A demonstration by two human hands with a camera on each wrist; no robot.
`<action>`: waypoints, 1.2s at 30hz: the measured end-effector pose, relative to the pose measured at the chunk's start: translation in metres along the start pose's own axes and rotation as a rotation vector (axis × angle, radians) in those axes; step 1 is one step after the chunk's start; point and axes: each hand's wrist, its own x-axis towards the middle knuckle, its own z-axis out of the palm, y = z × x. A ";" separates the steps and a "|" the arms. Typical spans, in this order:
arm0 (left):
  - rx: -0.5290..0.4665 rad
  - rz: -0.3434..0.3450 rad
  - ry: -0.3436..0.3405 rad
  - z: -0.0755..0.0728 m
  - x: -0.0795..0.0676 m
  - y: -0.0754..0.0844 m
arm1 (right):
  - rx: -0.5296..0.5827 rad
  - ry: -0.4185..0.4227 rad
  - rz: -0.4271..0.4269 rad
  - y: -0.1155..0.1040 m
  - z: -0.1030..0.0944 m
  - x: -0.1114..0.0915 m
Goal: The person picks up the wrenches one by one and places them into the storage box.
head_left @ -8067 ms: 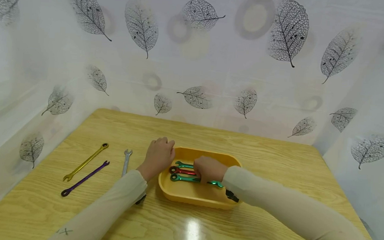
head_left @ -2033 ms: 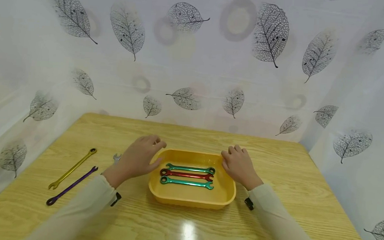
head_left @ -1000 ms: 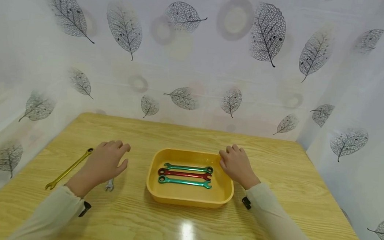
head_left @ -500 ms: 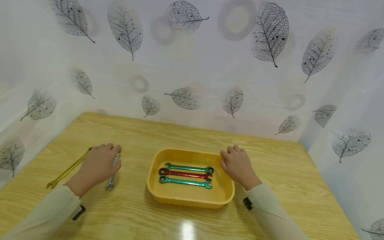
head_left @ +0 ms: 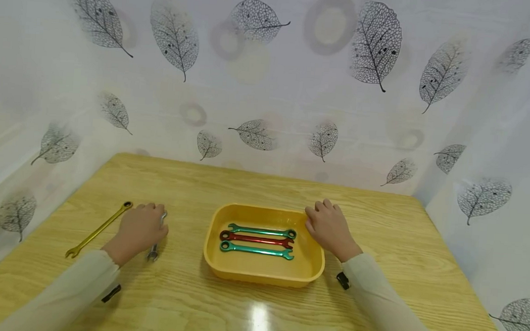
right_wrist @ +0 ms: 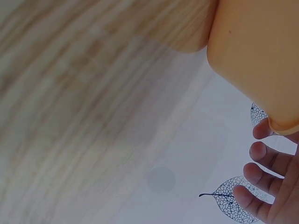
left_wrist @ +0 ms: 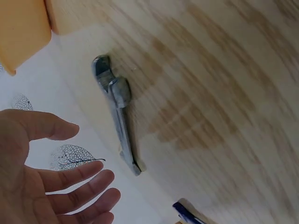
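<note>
My left hand hovers over a silver wrench left of the tray, covering its middle in the head view. The left wrist view shows that hand's fingers spread and apart from the silver wrench, which lies on the table. My right hand holds the back right corner of a yellow plastic tray, fingers outside the rim and thumb hidden behind it. Inside lie a green wrench, a red wrench and a teal green wrench, side by side.
A gold wrench lies slanted on the wooden table, left of my left hand. A purple wrench end shows low in the left wrist view; my left arm hides it in the head view. A leaf-patterned curtain surrounds the back and sides.
My left hand has left the tray's left rim and moved left over the silver wrench. My right hand, among the tray's wrenches 8.1 seconds ago, has stayed at the right rim since 2 seconds ago.
</note>
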 end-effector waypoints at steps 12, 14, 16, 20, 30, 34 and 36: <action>-0.024 -0.081 -0.136 0.006 0.002 -0.005 | -0.003 0.000 0.001 0.000 0.000 0.001; -0.034 -0.085 -0.140 0.007 0.001 -0.004 | -0.002 0.002 0.001 0.000 0.000 0.001; -0.042 -0.086 -0.140 0.008 0.000 -0.004 | 0.000 0.004 -0.002 0.000 0.000 0.001; -0.037 -0.077 -0.134 0.010 0.000 -0.005 | 0.005 0.013 -0.007 0.000 0.001 0.001; -0.074 -0.079 -0.172 0.014 0.004 -0.005 | -0.001 0.018 -0.001 -0.001 0.002 0.000; -0.074 -0.078 -0.178 0.015 0.007 -0.003 | 0.001 0.009 0.004 -0.002 0.001 0.000; -0.070 -0.075 -0.185 0.015 0.008 -0.003 | 0.000 0.006 0.007 -0.002 0.000 0.000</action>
